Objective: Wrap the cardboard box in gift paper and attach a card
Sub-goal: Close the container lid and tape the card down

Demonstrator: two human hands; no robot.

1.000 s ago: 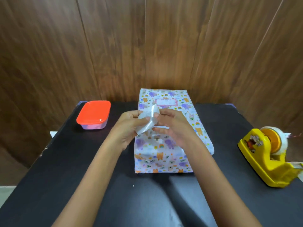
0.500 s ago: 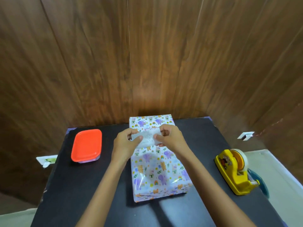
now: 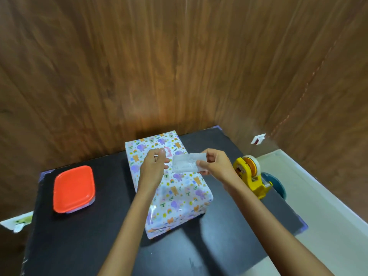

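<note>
Right hand: your right hand [image 3: 216, 163] pinches the right end of a small white card [image 3: 188, 162] between thumb and fingers, the remaining fingers curled in; the card is held flat-on above the box
Left hand: your left hand [image 3: 154, 166] hovers over the box with fingers loosely bent, thumb and forefinger drawn close together; whether they grip anything you cannot tell; it sits just beside the card's left edge, apart from it
Box: the wrapped box [image 3: 169, 184] lies on the black bench [image 3: 99, 240], its far end near the wooden wall; the paper is white with purple elephants, orange bears and rainbows
Writing: faint marks on the card, too blurred to read
Container: lidded tub with an orange lid [image 3: 74, 188] left of the box; contents hidden
Tape: yellow tape dispenser [image 3: 251, 176] at the bench's right edge
</note>
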